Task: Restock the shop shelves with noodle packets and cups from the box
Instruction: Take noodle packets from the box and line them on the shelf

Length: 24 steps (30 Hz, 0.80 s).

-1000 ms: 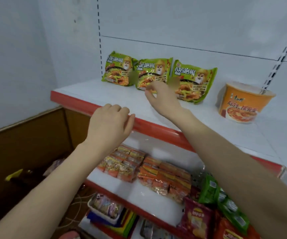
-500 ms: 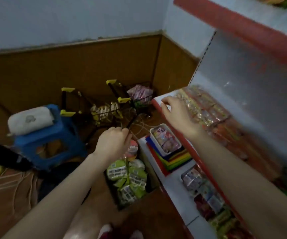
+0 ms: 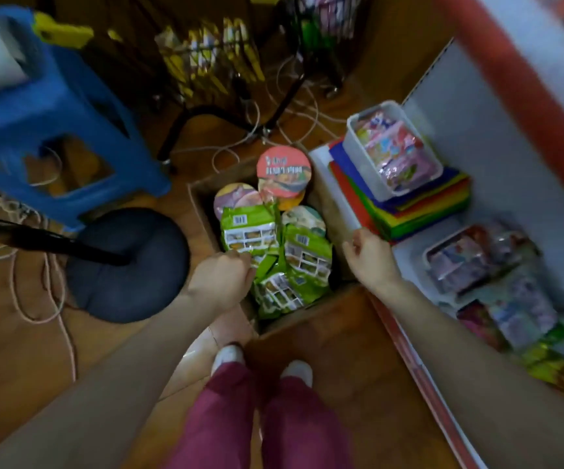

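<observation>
A cardboard box [image 3: 196, 198] stands on the floor in front of my feet. Several green noodle packets [image 3: 307, 260] lie in it, barcode side up. Behind them are noodle cups: a red-lidded cup [image 3: 284, 170], a purple-lidded cup [image 3: 235, 201] and a pale one [image 3: 304, 216]. My left hand [image 3: 221, 282] is at the box's left side, fingers curled against the edge of a green packet [image 3: 250, 233]; whether they pinch it is hidden. My right hand [image 3: 370, 258] hovers over the box's right edge, loosely curled and holding nothing.
The white bottom shelf [image 3: 477, 130] with its red edge runs along the right, carrying a snack tray [image 3: 392, 154] on coloured sheets [image 3: 419, 208] and more packets. A blue stool [image 3: 54, 113], a dark round seat [image 3: 128, 265], wire baskets [image 3: 213, 55] and loose cables crowd the floor at left.
My view has swung from the top shelf down to the box on the floor. Both hands have dropped from the shelf to the box, the left one reaching the green packets.
</observation>
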### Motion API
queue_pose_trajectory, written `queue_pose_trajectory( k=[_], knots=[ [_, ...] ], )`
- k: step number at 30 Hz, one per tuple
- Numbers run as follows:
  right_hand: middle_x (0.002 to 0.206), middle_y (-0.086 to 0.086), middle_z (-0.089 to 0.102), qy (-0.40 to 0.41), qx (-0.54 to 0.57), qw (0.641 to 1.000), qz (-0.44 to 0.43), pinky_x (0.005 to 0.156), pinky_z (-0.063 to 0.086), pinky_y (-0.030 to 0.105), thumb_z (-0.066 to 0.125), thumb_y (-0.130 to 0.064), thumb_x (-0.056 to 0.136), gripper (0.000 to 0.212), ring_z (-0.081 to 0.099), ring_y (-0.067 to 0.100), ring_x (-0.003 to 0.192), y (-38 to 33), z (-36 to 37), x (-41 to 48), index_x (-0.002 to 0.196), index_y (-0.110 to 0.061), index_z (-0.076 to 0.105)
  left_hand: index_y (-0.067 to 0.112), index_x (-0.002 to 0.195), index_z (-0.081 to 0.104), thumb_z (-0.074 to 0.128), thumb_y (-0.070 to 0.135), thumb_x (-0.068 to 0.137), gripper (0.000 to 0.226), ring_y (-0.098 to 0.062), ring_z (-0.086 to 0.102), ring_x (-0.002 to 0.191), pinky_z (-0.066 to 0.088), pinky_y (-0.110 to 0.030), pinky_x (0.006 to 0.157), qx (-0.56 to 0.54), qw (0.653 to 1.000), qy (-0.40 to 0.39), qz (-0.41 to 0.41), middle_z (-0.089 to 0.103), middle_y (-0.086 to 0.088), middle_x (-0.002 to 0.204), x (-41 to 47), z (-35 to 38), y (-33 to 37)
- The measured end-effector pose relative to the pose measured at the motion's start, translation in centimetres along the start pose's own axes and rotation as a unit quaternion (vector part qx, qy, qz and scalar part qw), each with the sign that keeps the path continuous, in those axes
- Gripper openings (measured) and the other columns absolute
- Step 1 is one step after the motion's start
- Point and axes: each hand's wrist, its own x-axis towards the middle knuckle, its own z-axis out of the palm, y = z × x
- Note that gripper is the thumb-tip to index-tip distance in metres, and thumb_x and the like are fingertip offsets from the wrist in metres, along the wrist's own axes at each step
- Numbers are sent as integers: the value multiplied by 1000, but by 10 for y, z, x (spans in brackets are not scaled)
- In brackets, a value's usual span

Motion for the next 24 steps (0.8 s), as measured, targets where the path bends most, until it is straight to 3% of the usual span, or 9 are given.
queue_pose_trajectory(
  k=[5,9,13,15,18,21,24],
  knots=[
    [116,26,59,-34,-5,997,70,83,45,37,45,-22,97,35,56,39,108,53,94,51,120,4,51,4,120,48,37,29,98,35,-35,52,111,45,-39,83,10,1000,-13,-26,54,-16,120,79,89,-23],
    [119,25,56,-44,41,987,149,77,42,37,43,-30,97,41,54,39,109,76,139,88,122,3,45,-2,125,43,43,27,95,42,-40,47,114,40,-44,91,-7,1000,13,-17,48,-24,125,149,126,-43],
    [92,12,54,-60,157,962,215,60,34,29,49,-42,93,49,53,31,90,88,173,112,113,3,49,-4,140,22,53,39,90,73,-40,29,132,28,-48,106,-8,999,-24,-25,24,-27,146,202,141,-64],
    [87,11,57,-68,233,941,238,61,43,29,55,-43,89,51,55,29,88,93,184,118,108,4,56,-2,144,12,56,47,86,89,-37,16,140,22,-50,112,-6,998,-68,-17,12,-24,152,219,147,-74],
    [117,21,60,-81,340,893,285,89,49,44,64,-43,84,58,58,35,106,98,190,120,119,2,57,0,142,18,66,52,76,97,-36,32,133,33,-46,106,-49,995,-90,-8,29,-24,146,233,146,-81],
    [126,17,57,-87,382,869,304,96,46,47,70,-43,78,68,56,35,113,97,186,122,127,1,52,0,136,29,76,56,63,103,-38,48,116,42,-39,90,-18,996,-86,-27,48,-23,128,236,134,-81],
    [125,18,58,-73,422,846,316,99,45,50,77,-38,72,71,56,34,115,94,177,119,124,3,53,3,99,53,74,66,55,79,-32,54,96,44,-36,81,29,993,-96,-54,60,-18,100,227,119,-78]
  ],
)
